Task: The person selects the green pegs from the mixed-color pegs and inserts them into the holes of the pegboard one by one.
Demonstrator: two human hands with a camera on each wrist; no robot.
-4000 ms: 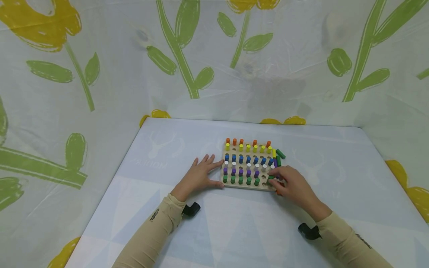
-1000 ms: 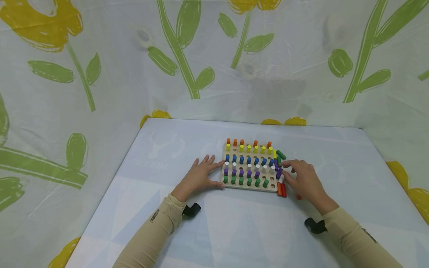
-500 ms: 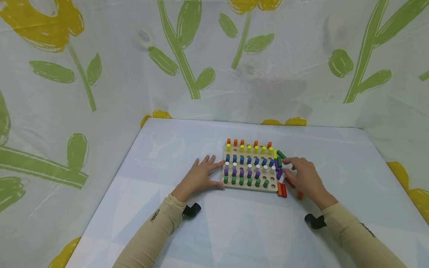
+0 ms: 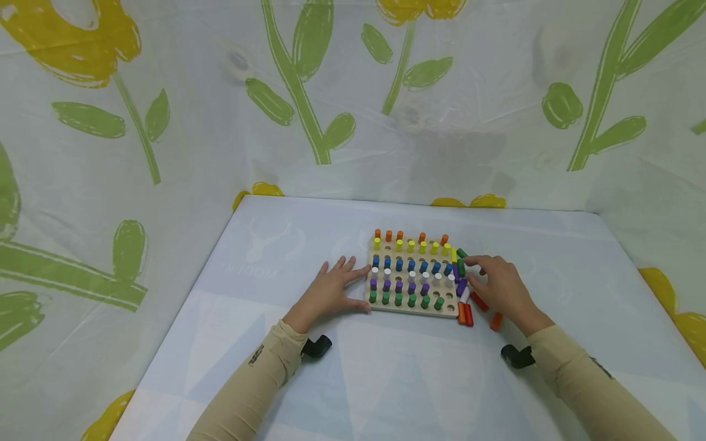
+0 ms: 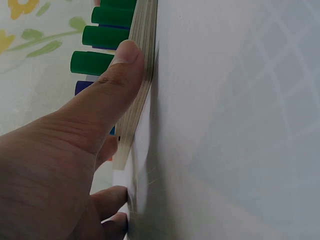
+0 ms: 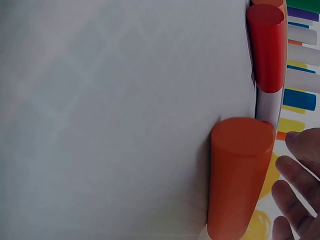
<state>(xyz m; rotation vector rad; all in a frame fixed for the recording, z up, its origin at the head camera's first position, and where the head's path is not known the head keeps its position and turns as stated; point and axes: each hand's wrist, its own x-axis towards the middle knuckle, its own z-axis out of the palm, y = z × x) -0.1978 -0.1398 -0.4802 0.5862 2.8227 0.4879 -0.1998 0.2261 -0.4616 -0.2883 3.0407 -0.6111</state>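
A wooden pegboard (image 4: 388, 255) holds upright pegs in coloured rows: orange at the back, then yellow, blue, white, purple, and green pegs (image 4: 412, 300) in front. My left hand (image 4: 326, 290) rests at its left side with fingers spread; in the left wrist view the thumb (image 5: 127, 55) touches the board's edge. To the right of the board my right hand (image 4: 503, 288) hovers by the loose pegs, its index finger and thumb apart near a lying green peg (image 4: 461, 268). Nothing shows between the right fingers (image 6: 291, 177) in the right wrist view.
Along the board's right edge lie a yellow peg (image 4: 454, 255), purple pegs (image 4: 461, 286) and a white peg (image 4: 466, 294). Red pegs (image 4: 469, 315) and orange pegs (image 4: 496, 321) lie nearer the front. A patterned cloth (image 4: 331, 392) covers the table.
Four seconds ago my right hand was at the board's front right corner with a green peg; another green peg now stands in the front row. The hand has moved right and back. The left stays put.
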